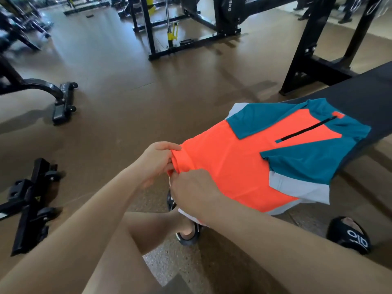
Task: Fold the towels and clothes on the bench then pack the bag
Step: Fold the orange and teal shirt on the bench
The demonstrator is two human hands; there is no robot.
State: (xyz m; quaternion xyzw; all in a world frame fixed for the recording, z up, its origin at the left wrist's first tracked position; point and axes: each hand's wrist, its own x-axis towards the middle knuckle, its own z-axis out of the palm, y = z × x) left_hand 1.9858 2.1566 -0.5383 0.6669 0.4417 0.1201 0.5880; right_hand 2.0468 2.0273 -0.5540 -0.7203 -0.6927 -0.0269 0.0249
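- Shirt [244, 166]: orange body, teal sleeves folded inward, grey trim, black zip; collar end on the table [360, 96], hem end overhanging.

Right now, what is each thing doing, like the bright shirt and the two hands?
Orange and teal zip-neck shirt: spread on the bench, sleeves folded in, hem end lifted.
Black padded bench: shirt's collar end lying on it.
Left hand: pinching the shirt's hem.
Right hand: gripping the hem too.
Black slide sandals: on the feet.
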